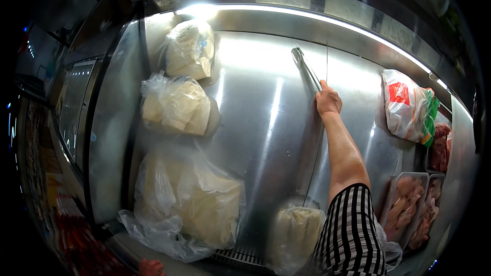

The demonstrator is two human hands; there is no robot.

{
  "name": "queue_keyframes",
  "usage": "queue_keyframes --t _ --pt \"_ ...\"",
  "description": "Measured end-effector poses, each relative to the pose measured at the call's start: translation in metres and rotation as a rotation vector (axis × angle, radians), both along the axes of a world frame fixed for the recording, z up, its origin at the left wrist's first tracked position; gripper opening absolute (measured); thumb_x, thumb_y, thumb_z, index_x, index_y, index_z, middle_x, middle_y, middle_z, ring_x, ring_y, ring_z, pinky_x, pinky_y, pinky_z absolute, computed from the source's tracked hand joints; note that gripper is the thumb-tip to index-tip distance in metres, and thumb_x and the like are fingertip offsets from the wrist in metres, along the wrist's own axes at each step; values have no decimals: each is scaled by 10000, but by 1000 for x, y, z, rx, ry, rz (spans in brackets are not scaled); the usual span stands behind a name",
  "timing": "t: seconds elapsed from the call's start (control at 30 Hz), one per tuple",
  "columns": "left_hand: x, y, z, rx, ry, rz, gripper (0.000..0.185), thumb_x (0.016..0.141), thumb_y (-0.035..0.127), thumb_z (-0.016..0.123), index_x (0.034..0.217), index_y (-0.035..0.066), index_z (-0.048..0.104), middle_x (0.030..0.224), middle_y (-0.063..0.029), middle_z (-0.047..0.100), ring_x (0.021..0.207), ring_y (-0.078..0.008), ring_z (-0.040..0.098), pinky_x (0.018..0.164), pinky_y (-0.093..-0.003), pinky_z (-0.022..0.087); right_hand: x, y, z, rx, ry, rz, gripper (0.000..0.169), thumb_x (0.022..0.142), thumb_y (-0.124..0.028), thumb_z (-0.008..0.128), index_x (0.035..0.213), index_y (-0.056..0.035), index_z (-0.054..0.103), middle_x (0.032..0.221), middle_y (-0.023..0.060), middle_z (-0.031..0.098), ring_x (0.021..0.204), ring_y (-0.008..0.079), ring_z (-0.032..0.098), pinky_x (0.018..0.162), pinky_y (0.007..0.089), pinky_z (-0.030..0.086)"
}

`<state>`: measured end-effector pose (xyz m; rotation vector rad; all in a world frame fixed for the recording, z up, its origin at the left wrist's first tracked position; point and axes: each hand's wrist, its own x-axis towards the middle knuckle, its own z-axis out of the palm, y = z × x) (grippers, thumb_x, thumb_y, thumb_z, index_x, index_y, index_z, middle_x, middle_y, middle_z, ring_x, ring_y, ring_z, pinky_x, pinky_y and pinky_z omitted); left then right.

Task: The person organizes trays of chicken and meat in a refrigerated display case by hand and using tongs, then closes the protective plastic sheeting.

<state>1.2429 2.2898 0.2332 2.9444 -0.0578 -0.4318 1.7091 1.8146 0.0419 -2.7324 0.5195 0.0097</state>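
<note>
My right hand (329,100) reaches forward over the stainless steel floor (253,122) of a lit display case. It grips the rear end of metal tongs (307,65), whose far end points toward the back wall. Just the fingers of my left hand (151,267) show at the bottom rim, by the case's front edge; whether they hold anything is hidden. Nearest my right forearm, a clear bag of pale, folded food (297,234) lies at the front, partly behind the striped sleeve.
Clear bags of pale sheet-like food (188,50), (176,105), (191,199) line the left side. On the right are a printed plastic bag (408,107), dark red meat (440,149) and trays of raw poultry pieces (404,203). A light strip (307,13) runs along the back.
</note>
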Motion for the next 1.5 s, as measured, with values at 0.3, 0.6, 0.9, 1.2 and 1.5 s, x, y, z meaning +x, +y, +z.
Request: queue_keyframes --t 0.3,0.6,0.9,1.2,1.5 --pt "1 -1 0 16 26 -4 205 746 123 517 934 52 559 1011 -137 541 933 -326 493 852 -438 362 3 -8 -8 -152 -9 59 404 772 -166 510 1171 -215 474 920 82 604 863 268 582 744 379 464" --pt "-2 0 2 6 36 -7 222 756 130 508 957 44 549 1017 -141 536 938 -328 490 879 -444 352 -7 -12 -14 -151 -52 159 283 787 -163 508 1068 -184 482 842 95 608 792 291 595 684 397 473" --pt "-5 -2 2 -24 -45 -26 214 763 121 512 953 32 552 1002 -152 547 929 -354 490 874 -454 359 -81 -5 -15 784 -5 216 397 757 -96 598 1146 -60 532 678 -15 545 553 95 494 501 239 409" --pt "-7 4 1 -157 -169 54 178 693 155 586 844 62 566 887 -113 579 836 -321 543 842 -465 385 -186 40 84 1504 259 193 232 782 -51 575 1013 -44 569 695 17 547 452 57 446 392 178 344" --pt "-9 4 -5 -256 -294 73 125 709 138 586 798 54 563 832 -97 587 790 -311 540 803 -419 414 -301 62 152 1837 296 141 199 796 -11 520 993 -29 536 731 47 559 434 66 437 367 182 319"
